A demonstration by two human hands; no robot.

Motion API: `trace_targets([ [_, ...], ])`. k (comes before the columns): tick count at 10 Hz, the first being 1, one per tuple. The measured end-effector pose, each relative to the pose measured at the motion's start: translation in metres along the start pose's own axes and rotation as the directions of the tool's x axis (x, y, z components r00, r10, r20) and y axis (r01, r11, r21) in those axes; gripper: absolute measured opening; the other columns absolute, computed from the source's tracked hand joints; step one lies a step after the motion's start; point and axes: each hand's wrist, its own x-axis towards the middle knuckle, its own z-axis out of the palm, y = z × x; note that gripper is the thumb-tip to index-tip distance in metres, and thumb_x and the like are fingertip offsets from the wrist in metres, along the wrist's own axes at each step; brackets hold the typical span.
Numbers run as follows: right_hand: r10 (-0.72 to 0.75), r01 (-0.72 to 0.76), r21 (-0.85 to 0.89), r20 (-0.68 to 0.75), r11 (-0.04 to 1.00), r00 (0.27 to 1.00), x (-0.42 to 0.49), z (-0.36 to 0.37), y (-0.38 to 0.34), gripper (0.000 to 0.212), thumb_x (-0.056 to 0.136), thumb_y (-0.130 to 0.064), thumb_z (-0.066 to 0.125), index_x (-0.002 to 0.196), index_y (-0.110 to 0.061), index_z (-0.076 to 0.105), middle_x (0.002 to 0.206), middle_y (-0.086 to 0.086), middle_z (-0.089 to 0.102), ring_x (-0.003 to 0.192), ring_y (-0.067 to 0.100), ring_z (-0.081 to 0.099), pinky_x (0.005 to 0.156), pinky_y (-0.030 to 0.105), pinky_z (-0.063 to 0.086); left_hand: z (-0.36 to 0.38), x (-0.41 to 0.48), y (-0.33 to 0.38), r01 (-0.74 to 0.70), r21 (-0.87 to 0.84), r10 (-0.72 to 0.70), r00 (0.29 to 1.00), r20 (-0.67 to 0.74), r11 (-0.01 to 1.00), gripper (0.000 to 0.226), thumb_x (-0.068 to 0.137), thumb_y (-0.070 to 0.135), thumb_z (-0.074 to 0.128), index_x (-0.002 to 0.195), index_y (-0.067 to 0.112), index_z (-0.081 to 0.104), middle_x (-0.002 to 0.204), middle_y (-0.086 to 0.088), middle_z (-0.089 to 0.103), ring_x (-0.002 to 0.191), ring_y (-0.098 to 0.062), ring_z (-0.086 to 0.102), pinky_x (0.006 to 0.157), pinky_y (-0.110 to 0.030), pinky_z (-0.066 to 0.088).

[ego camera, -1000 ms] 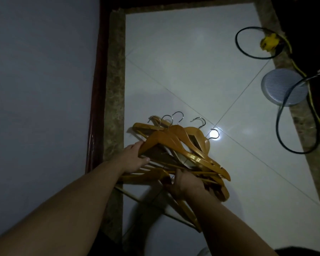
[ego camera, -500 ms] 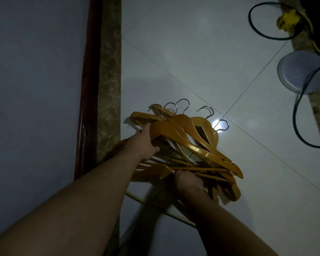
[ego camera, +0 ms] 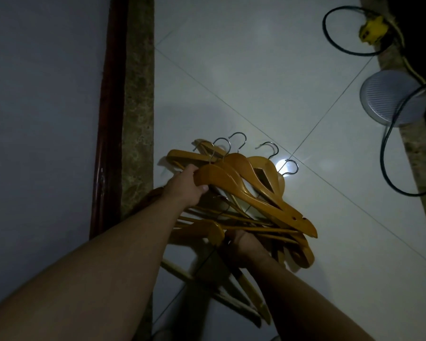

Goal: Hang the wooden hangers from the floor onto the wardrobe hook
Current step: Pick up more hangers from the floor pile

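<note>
A pile of several wooden hangers (ego camera: pixel 251 193) with metal hooks (ego camera: pixel 239 141) lies on the white tiled floor (ego camera: pixel 268 82), hooks pointing away from me. My left hand (ego camera: pixel 186 189) grips the left shoulder end of the topmost hanger, thumb under its edge. Lower down, my right hand (ego camera: pixel 246 244) is closed around the bottom bars of the stack, fingers hidden beneath them. More hangers (ego camera: pixel 244 291) lie under my right forearm. No wardrobe hook is in view.
A grey wall (ego camera: pixel 42 107) with a dark red skirting (ego camera: pixel 108 119) and a mottled stone strip runs along the left. At the right lie black cables (ego camera: pixel 391 148), a yellow plug (ego camera: pixel 370 29) and a round grey disc (ego camera: pixel 389 97).
My left hand has slid up and closed on the top hanger's left end. The stack sits slightly higher and more gathered; the camera has shifted a little closer.
</note>
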Motion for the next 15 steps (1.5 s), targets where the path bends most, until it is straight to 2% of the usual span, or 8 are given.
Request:
trace_targets([
  [2, -0.086, 0.067, 0.173, 0.106, 0.983, 0.991, -0.001, -0.006, 0.008, 0.023, 0.097, -0.027, 0.061, 0.118, -0.021, 0.066, 0.118, 0.002, 0.065, 0.108, 0.018, 0.061, 0.097, 0.040, 0.050, -0.011, -0.006, -0.002, -0.085, -0.143, 0.114, 0.972, 0.204, 0.986, 0.036, 0.092, 0.037, 0.062, 0.123, 0.032, 0.044, 0.144, -0.008, 0.045, 0.129, -0.027, 0.044, 0.090, -0.036, 0.036],
  [3, -0.098, 0.069, 0.225, 0.122, 0.972, 0.988, -0.016, -0.011, 0.016, 0.023, 0.099, -0.022, 0.059, 0.122, -0.021, 0.064, 0.112, 0.002, 0.065, 0.088, 0.012, 0.060, 0.065, 0.022, 0.049, -0.024, -0.013, 0.000, -0.134, -0.190, 0.174, 0.961, 0.215, 0.973, 0.022, 0.092, 0.035, 0.062, 0.110, 0.035, 0.049, 0.138, -0.006, 0.051, 0.127, -0.024, 0.047, 0.094, -0.039, 0.039],
  [6, -0.022, -0.140, 0.483, 0.313, 0.864, 0.949, -0.087, -0.058, 0.010, 0.016, 0.101, -0.020, 0.049, 0.102, -0.014, 0.064, 0.105, 0.007, 0.063, 0.100, 0.029, 0.059, 0.104, 0.049, 0.040, -0.085, -0.037, 0.034, -0.233, -0.322, 0.275, 0.957, 0.093, 0.918, 0.009, 0.092, 0.032, 0.065, 0.099, 0.035, 0.061, 0.110, -0.001, 0.064, 0.116, -0.028, 0.058, 0.094, -0.048, 0.050],
  [7, -0.107, 0.055, 0.339, 0.134, 0.939, 0.985, -0.117, -0.085, 0.002, 0.016, 0.099, -0.017, 0.056, 0.110, -0.014, 0.067, 0.095, 0.001, 0.063, 0.086, 0.015, 0.061, 0.080, 0.030, 0.051, -0.105, -0.054, 0.058, -0.279, -0.268, 0.306, 0.950, 0.066, 0.922, 0.009, 0.091, 0.036, 0.064, 0.100, 0.037, 0.062, 0.110, 0.000, 0.066, 0.112, -0.025, 0.060, 0.097, -0.055, 0.048],
  [9, -0.242, 0.226, 0.239, 0.040, 0.944, 0.970, -0.212, -0.142, -0.026, 0.017, 0.099, -0.019, 0.058, 0.093, -0.034, 0.062, 0.101, -0.002, 0.061, 0.096, 0.016, 0.065, 0.084, 0.030, 0.055, -0.160, -0.119, 0.123, -0.295, -0.199, 0.309, 0.950, 0.041, 0.934, 0.009, 0.093, 0.039, 0.061, 0.102, 0.039, 0.060, 0.110, 0.004, 0.065, 0.107, -0.020, 0.061, 0.092, -0.051, 0.052],
  [10, -0.226, 0.165, 0.463, 0.078, 0.871, 0.971, -0.267, -0.162, -0.040, 0.018, 0.101, -0.009, 0.054, 0.088, -0.019, 0.062, 0.082, -0.001, 0.059, 0.059, 0.003, 0.063, 0.052, 0.014, 0.048, -0.192, -0.162, 0.159, -0.312, -0.174, 0.326, 0.943, 0.062, 0.934, 0.007, 0.094, 0.034, 0.060, 0.101, 0.034, 0.060, 0.106, 0.003, 0.064, 0.107, -0.020, 0.059, 0.091, -0.046, 0.051],
  [12, -0.129, -0.088, 0.808, 0.199, 0.583, 0.972, -0.386, -0.200, -0.074, 0.028, 0.107, -0.016, 0.035, 0.096, 0.000, 0.055, 0.081, 0.011, 0.053, 0.040, 0.010, 0.059, 0.041, 0.018, 0.047, -0.256, -0.250, 0.230, -0.328, -0.120, 0.341, 0.934, 0.107, 0.937, 0.003, 0.095, 0.034, 0.059, 0.094, 0.034, 0.056, 0.099, 0.009, 0.060, 0.104, -0.016, 0.056, 0.076, -0.032, 0.043],
  [15, -0.129, -0.035, 0.814, 0.134, 0.580, 0.983, -0.554, -0.270, -0.124, 0.027, 0.106, -0.017, 0.041, 0.094, -0.004, 0.061, 0.070, 0.011, 0.070, 0.059, 0.022, 0.070, 0.045, 0.026, 0.053, -0.364, -0.364, 0.342, -0.313, -0.067, 0.318, 0.943, 0.100, 0.947, 0.021, 0.095, 0.029, 0.060, 0.112, 0.018, 0.058, 0.117, -0.007, 0.061, 0.114, -0.024, 0.055, 0.096, -0.042, 0.047],
])
